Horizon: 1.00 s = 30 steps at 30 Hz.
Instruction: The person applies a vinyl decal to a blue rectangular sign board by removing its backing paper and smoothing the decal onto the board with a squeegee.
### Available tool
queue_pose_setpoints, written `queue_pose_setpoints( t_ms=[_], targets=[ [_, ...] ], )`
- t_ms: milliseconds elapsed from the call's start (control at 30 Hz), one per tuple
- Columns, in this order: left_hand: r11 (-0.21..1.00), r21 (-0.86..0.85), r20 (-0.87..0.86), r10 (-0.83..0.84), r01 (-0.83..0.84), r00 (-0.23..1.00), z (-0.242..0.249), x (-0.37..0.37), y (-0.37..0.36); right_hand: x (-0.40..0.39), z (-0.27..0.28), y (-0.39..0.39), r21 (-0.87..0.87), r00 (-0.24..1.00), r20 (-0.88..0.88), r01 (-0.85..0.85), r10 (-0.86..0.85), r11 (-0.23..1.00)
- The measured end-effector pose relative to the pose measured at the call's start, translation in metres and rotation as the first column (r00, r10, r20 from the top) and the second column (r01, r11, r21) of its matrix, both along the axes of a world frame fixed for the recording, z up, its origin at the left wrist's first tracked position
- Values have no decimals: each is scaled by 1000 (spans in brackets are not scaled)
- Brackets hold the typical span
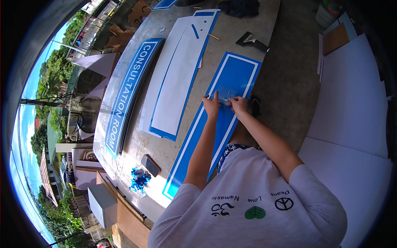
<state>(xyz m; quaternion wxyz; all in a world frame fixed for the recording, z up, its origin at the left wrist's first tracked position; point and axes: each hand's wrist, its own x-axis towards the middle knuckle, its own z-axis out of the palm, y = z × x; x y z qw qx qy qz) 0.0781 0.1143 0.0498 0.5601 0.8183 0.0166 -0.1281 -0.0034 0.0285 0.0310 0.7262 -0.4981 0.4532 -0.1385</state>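
A long blue sign panel with a white border line (230,78) lies at an angle on the table in front of me. A small piece of clear, crinkled film (223,93) rests on its blue face, between my hands. My left hand (211,106) is at the panel, index finger stretched out at the film's left edge and thumb apart. Close by on the right, my right hand (238,105) has its thumb and fingers pinched together at the film's other edge. Its fingertips partly hide what they grip.
Left of the panel lie a white-covered blue sheet (175,82) and stacked "CONSULTATION ROOM" signs (131,93). A phone (150,165) and blue scraps (139,180) are nearer. A pencil (214,37), black-and-silver tool (251,41) and dark cloth (240,7) lie farther off.
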Motion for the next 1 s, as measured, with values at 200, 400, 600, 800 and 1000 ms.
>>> queue_pose_setpoints(
  t_ms=[200,400,600,800,1000],
  targets=[
    [992,30,-202,-116,124,973,8,-5,-1,1,1,-4,-156,998,-60,-45,36,987],
    [974,201,-67,-97,108,993,-7,-3,1,-6,14,-12,79,997,-37,-69,72,995],
    [988,151,-22,-31,34,999,-2,-13,-1,-22,26,-20,-408,989,-91,69,-116,911],
    [968,244,-15,-53,55,998,-16,-14,-6,26,23,-58,-859,820,-189,-404,540,313],
    [782,621,187,-212,52,959,5,-36,-7,88,40,-77,-827,797,-411,-530,442,187]
  ],
)
